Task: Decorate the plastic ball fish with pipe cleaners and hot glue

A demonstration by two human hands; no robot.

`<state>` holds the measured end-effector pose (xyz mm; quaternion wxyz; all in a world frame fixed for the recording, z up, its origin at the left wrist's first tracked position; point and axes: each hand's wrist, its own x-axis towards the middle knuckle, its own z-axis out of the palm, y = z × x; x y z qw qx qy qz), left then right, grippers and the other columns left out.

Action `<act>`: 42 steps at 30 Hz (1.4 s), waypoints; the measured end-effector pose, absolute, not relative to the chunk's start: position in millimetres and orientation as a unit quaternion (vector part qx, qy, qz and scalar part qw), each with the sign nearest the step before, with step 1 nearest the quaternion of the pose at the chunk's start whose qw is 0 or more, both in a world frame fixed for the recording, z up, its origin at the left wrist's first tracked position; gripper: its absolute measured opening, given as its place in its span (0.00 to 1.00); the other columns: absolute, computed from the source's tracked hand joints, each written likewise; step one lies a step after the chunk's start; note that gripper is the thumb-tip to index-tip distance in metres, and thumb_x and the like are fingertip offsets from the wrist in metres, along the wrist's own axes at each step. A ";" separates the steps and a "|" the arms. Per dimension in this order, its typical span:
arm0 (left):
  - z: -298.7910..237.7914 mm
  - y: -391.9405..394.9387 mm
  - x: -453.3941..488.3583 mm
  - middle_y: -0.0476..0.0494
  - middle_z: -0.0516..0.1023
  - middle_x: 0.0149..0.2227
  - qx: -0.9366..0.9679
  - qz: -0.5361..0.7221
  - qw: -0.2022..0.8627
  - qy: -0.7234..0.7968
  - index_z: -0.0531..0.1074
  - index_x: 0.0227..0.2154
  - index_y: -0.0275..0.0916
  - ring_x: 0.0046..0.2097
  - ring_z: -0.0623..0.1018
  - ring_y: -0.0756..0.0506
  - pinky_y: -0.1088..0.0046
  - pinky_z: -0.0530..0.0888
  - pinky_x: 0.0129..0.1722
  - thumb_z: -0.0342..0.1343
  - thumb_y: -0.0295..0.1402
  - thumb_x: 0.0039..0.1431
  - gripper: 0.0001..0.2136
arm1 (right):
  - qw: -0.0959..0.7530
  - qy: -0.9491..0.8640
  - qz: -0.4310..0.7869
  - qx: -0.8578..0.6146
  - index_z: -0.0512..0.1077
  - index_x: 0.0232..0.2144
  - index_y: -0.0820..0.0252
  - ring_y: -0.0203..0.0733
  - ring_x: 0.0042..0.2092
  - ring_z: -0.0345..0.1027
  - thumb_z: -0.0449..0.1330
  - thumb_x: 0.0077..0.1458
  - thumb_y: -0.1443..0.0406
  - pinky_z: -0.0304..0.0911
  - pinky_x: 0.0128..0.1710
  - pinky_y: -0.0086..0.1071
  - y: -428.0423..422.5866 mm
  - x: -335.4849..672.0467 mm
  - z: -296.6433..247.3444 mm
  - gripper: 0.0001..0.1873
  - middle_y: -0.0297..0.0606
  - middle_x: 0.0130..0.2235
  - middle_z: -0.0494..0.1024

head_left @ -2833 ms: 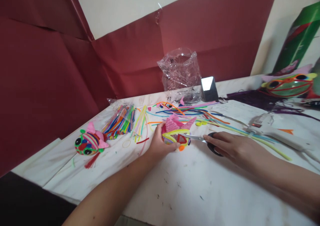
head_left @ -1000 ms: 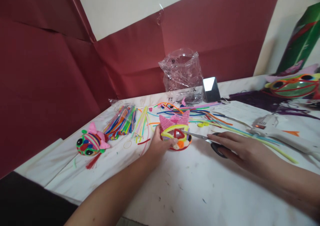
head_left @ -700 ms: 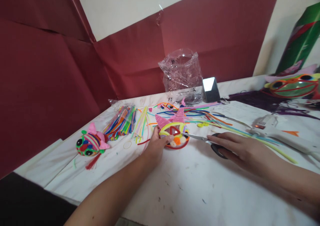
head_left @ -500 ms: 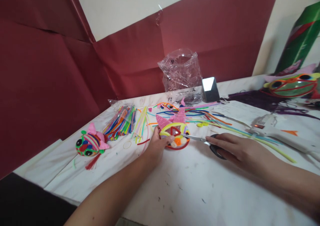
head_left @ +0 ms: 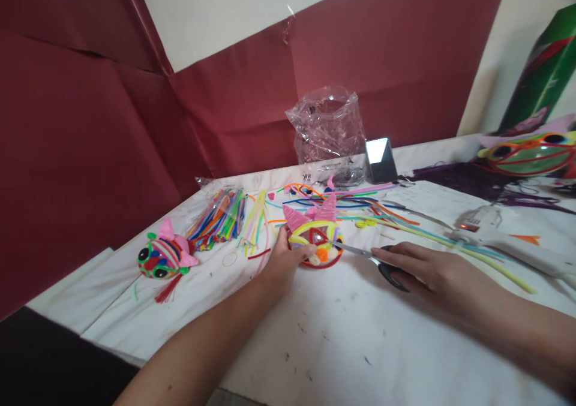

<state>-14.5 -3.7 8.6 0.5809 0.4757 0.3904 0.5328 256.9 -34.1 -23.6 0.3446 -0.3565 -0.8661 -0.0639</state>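
My left hand (head_left: 288, 250) is closed on the left side of a small fish-shaped craft (head_left: 315, 229), its thumb over the front. Yellow, red and orange pipe cleaners cover the craft, and pink fins stick up from its top. My right hand (head_left: 418, 268) has its fingers in the black handles of a pair of scissors (head_left: 355, 249). The blades point left, their tips at the red part in the craft's middle. Whether the tips touch the surface I cannot tell.
A finished-looking colourful fish (head_left: 164, 256) lies left, beside a bag of pipe cleaners (head_left: 220, 217). Loose pipe cleaners (head_left: 486, 256) and a white glue gun (head_left: 508, 241) lie right. Behind stand a phone (head_left: 381, 160) and a clear plastic bag (head_left: 326, 127); a larger fish (head_left: 531, 154) is far right.
Almost nothing differs. The whole view has shifted slightly, and both hands keep the same hold on the craft and the scissors.
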 end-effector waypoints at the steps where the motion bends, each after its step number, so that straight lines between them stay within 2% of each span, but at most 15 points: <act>1: 9.6 -4.5 -14.3 0.43 0.78 0.45 0.485 0.532 0.573 0.392 0.63 0.50 0.42 0.44 0.78 0.43 0.65 0.75 0.45 0.66 0.29 0.38 0.32 | 0.350 -0.864 -0.062 -0.356 0.71 0.55 0.53 0.43 0.39 0.77 0.51 0.62 0.67 0.72 0.35 0.29 -34.3 257.0 -23.2 0.20 0.43 0.44 0.79; 4: 12.2 -7.4 -14.0 0.42 0.76 0.47 0.531 0.532 0.525 0.400 0.62 0.50 0.41 0.47 0.77 0.41 0.64 0.74 0.47 0.67 0.30 0.38 0.32 | 0.366 -0.856 -0.077 -0.356 0.70 0.55 0.53 0.44 0.41 0.77 0.52 0.62 0.66 0.73 0.36 0.31 -34.5 257.7 -22.2 0.20 0.43 0.46 0.79; 10: 13.2 -11.9 -13.6 0.39 0.67 0.56 0.604 0.561 0.381 0.419 0.59 0.54 0.41 0.59 0.68 0.37 0.63 0.67 0.56 0.69 0.28 0.34 0.40 | 0.370 -0.856 -0.122 -0.340 0.70 0.56 0.52 0.44 0.40 0.78 0.52 0.62 0.67 0.72 0.32 0.30 -33.8 258.9 -19.8 0.21 0.42 0.44 0.79; 18: 8.4 -11.3 -12.8 0.35 0.65 0.57 0.634 0.531 0.395 0.400 0.56 0.56 0.39 0.58 0.68 0.36 0.62 0.66 0.57 0.68 0.29 0.36 0.41 | 0.348 -0.867 -0.131 -0.332 0.69 0.56 0.54 0.44 0.40 0.78 0.51 0.63 0.68 0.71 0.32 0.31 -34.2 257.7 -20.3 0.21 0.44 0.44 0.78; 26: 3.6 -9.3 -12.5 0.36 0.67 0.56 0.623 0.540 0.412 0.388 0.60 0.54 0.40 0.57 0.70 0.36 0.61 0.68 0.55 0.70 0.30 0.35 0.40 | 0.344 -0.869 -0.105 -0.339 0.69 0.57 0.53 0.45 0.41 0.77 0.51 0.62 0.68 0.71 0.33 0.30 -32.1 259.3 -23.6 0.22 0.44 0.45 0.78; 32: -0.2 -7.6 -13.9 0.35 0.67 0.57 0.627 0.531 0.427 0.377 0.58 0.57 0.40 0.57 0.70 0.35 0.59 0.69 0.55 0.70 0.31 0.35 0.43 | 0.323 -0.877 -0.113 -0.337 0.70 0.56 0.57 0.44 0.40 0.77 0.49 0.63 0.68 0.71 0.32 0.29 -29.9 259.3 -25.2 0.21 0.46 0.44 0.78; 42: 8.6 -9.0 -16.7 0.36 0.69 0.56 0.654 0.484 0.422 0.400 0.59 0.56 0.40 0.57 0.70 0.36 0.60 0.67 0.57 0.70 0.31 0.34 0.42 | 0.304 -0.880 -0.114 -0.346 0.71 0.55 0.55 0.43 0.38 0.77 0.49 0.63 0.66 0.69 0.31 0.29 -27.9 262.8 -25.4 0.21 0.45 0.43 0.78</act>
